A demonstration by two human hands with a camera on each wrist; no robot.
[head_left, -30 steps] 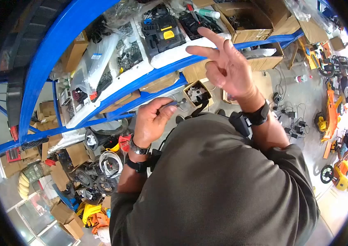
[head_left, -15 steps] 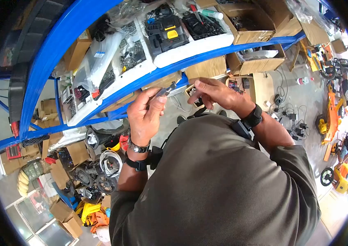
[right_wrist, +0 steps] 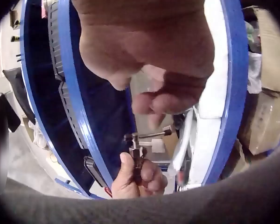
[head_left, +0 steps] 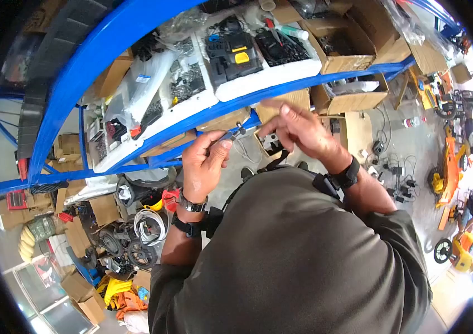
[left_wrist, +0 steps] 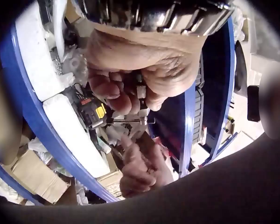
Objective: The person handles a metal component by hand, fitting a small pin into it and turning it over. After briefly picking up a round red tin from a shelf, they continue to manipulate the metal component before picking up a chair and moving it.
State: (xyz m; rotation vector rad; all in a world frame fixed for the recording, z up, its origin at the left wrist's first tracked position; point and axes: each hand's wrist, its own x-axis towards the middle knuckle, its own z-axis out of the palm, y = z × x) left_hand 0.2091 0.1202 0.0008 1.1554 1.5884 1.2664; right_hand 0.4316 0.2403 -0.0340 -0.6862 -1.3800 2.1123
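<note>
My left hand [head_left: 202, 167] pinches a small metal tool [head_left: 236, 132] between thumb and fingers. In the right wrist view the tool [right_wrist: 136, 154] has a hexagonal body and a thin cross bar [right_wrist: 151, 135] at its upper end; its lower part is hidden in the grip. My right hand [head_left: 308, 132] hovers beside it with nothing in it, index finger stretched toward the tool and blurred, the other fingers loosely bent. In the left wrist view, the right hand [left_wrist: 147, 170] lies beyond the cross bar [left_wrist: 130, 121], apart from it.
Beyond the hands runs a blue shelf rail [head_left: 281, 80]. White foam trays [head_left: 272, 73] on the shelf hold a black case with a yellow latch [head_left: 241, 58] and loose parts. Cardboard boxes [head_left: 353, 100] stand at the right. Cables [head_left: 401, 178] and an orange frame [head_left: 451, 156] lie farther right.
My right hand has come down from in front of the shelf to beside the tool, its spread fingers now more bent. My left hand has raised the tool, bringing its cross bar into sight.
</note>
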